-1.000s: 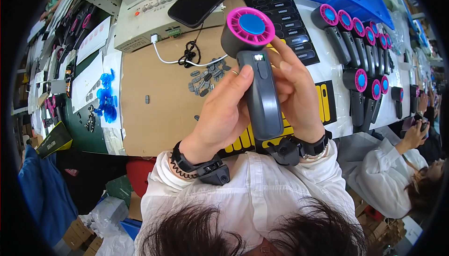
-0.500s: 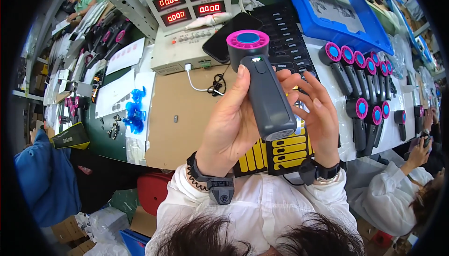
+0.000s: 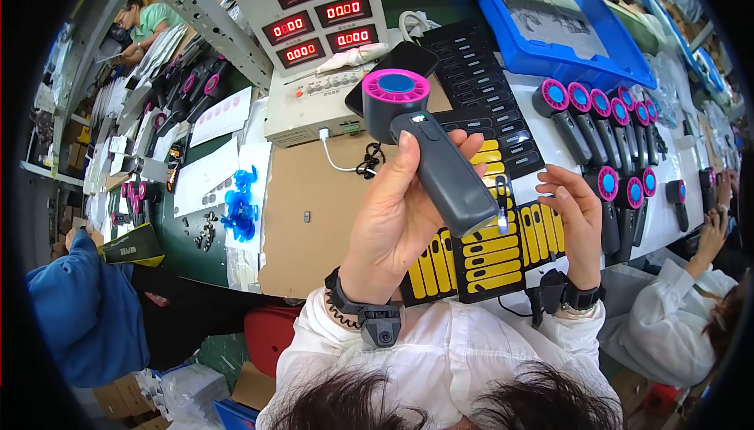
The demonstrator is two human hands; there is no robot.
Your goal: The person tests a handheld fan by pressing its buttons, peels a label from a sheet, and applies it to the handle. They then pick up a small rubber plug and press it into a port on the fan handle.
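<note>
A dark grey handheld fan [image 3: 449, 175] with a pink ring and blue centre on its round head is gripped in my left hand [image 3: 397, 210]. My left thumb lies near the small lit display and button on its handle, and the fan tilts with its head up and to the left. Apart from the fan, to its right, my right hand [image 3: 575, 214] hangs with fingers loosely bent and spread, holding nothing. Below both hands lie black sheets with yellow strips [image 3: 493, 261]. Part of the sheet under the fan is hidden.
A meter box with red digits [image 3: 326, 14] stands at the back, a black phone [image 3: 412, 59] beside it. Several similar fans [image 3: 605, 116] stand at right, below a blue tray [image 3: 542, 61]. Blue plastic pieces [image 3: 240, 206] lie left of a brown board [image 3: 298, 249]. Other people sit on both sides.
My right hand has moved away from the fan, to the right and down. The fan, still in my left hand, has shifted slightly left and down at its head.
</note>
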